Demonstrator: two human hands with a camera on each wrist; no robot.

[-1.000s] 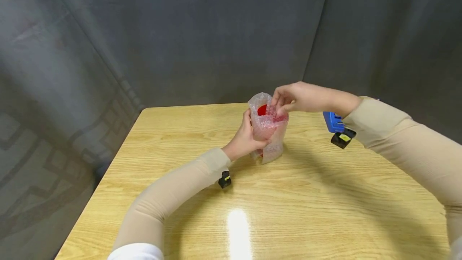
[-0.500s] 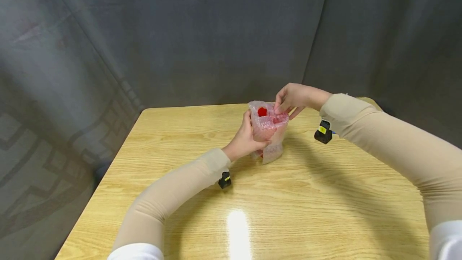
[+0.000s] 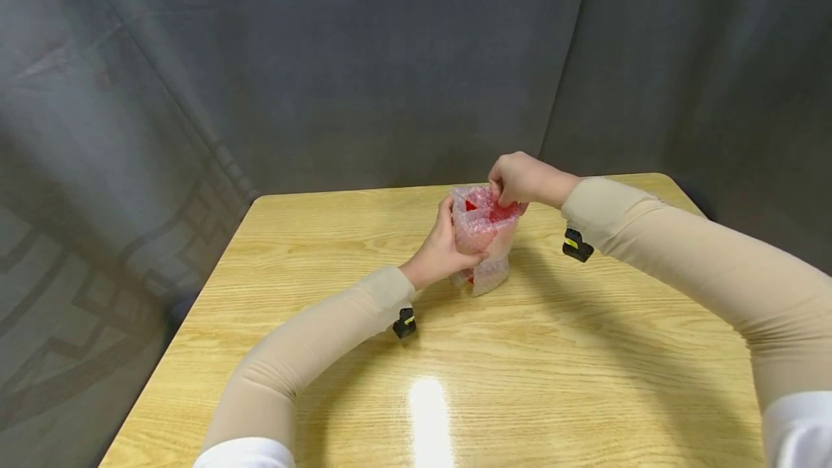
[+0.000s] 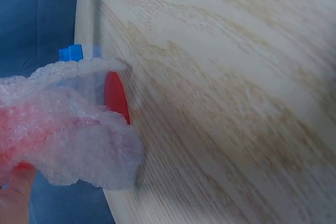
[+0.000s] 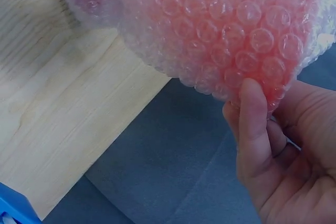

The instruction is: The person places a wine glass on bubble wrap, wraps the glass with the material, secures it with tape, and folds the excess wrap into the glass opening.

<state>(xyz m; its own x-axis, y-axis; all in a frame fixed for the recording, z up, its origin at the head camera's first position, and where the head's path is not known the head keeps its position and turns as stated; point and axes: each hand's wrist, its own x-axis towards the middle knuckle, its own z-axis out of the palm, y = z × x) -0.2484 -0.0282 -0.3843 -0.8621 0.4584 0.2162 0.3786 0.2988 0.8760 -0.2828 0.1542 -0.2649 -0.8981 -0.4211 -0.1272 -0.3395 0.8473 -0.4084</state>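
Bubble wrap (image 3: 499, 251) encloses a red object standing upright near the table's far edge. The object's kind is hidden, though a rounded red edge (image 4: 116, 97) shows at the bottom in the left wrist view. From the left side, my left hand (image 3: 437, 255) grips the wrapped body, thumb across the front and fingers behind. My right hand (image 3: 526, 180) is at the top, thumb and fingers pinching the wrap's upper edge. In the right wrist view, fingertips (image 5: 253, 95) press on the bubbles. A small red patch (image 3: 471, 205) shows at the top opening.
The wooden table (image 3: 364, 237) ends just behind the bundle, with a dark grey curtain (image 3: 390, 78) beyond. A blue object (image 5: 16, 203) sits by the far edge, hidden behind the right arm in the head view. Black wrist cameras (image 3: 404, 323) hang under both forearms.
My right hand has moved left and closer in over the bundle's top, pulling the wrap's edge inward. The red patch at the opening has shrunk. My left hand keeps its place.
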